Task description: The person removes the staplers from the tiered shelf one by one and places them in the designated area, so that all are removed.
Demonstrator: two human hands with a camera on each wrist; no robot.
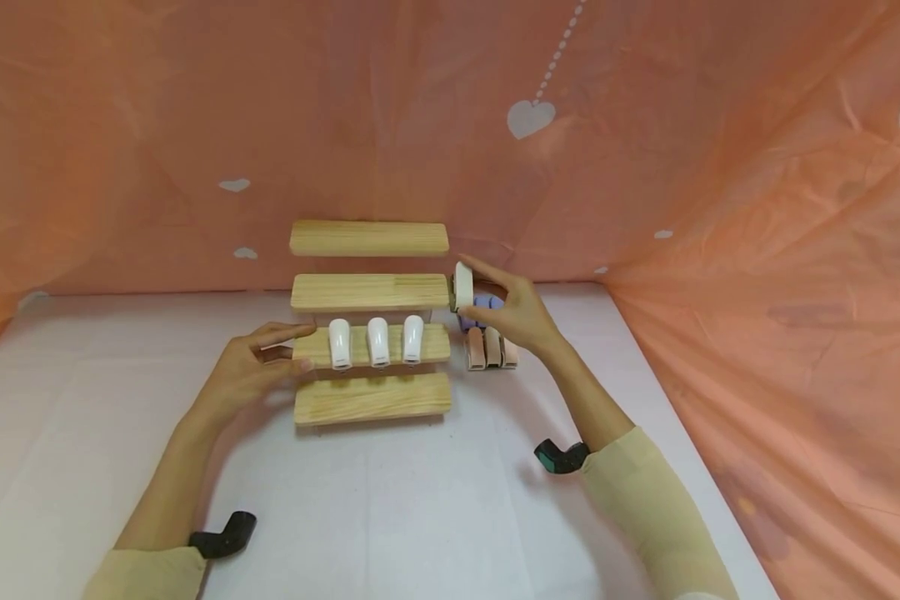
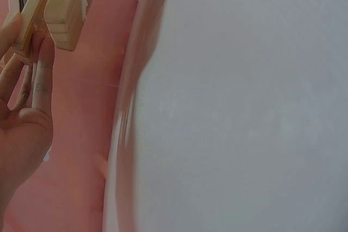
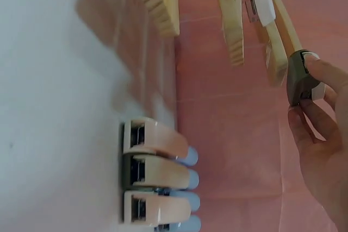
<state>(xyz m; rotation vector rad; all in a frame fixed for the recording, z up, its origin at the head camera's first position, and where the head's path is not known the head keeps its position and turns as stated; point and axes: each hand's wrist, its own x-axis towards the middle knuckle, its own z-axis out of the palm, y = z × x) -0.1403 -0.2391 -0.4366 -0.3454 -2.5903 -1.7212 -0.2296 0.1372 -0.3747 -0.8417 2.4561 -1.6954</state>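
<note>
My right hand (image 1: 521,315) holds a small stapler (image 1: 463,287) with a white top and dark green body, thumb on one side and fingers on the other. It is beside the right end of the second wooden shelf board (image 1: 375,292). My left hand (image 1: 240,379) grips the left end of the third board (image 1: 317,346) between thumb and fingers, as the left wrist view shows. On that board are three white staplers (image 1: 377,342) in a spaced row. Below the right hand, several tan-topped staplers (image 3: 157,173) stand side by side, with purple-blue ones (image 1: 487,302) behind.
The wooden rack has a top board (image 1: 367,238) and a lowest board (image 1: 375,398). It stands on a white tabletop (image 1: 390,500) near a pink-orange cloth backdrop (image 1: 390,108) with white hearts. Cloth also hangs along the right side.
</note>
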